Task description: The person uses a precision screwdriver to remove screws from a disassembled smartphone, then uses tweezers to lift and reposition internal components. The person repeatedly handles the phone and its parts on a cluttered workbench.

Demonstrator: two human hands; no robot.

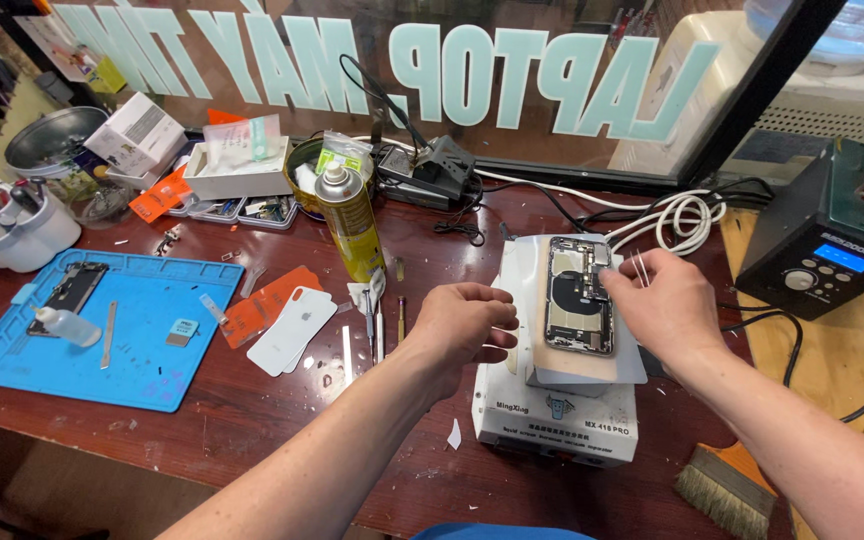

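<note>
Both hands flank an opened phone [579, 296] on a white heater box [556, 415] near the bench's [252, 410] front edge. Left hand [464, 325] fingers curl loosely, empty; right hand [664, 305] fingers pinch thin tweezers [640, 266]. A blue mat [142, 330] lies left, under a lettered window [432, 70].

- Left hand [464, 325] curled at the left edge of the opened phone [579, 296]
- Right hand [664, 305] touches its right edge
- Phone lies on a white heating box [552, 420]
- Yellow spray can [349, 225] stands nearby

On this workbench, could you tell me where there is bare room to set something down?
Bare wood lies along the near edge between the blue mat and the white machine, under the left hand. The mat's right part is mostly open. The back, around the spray can and boxes, is crowded; cables fill the area beyond the right hand.
</note>
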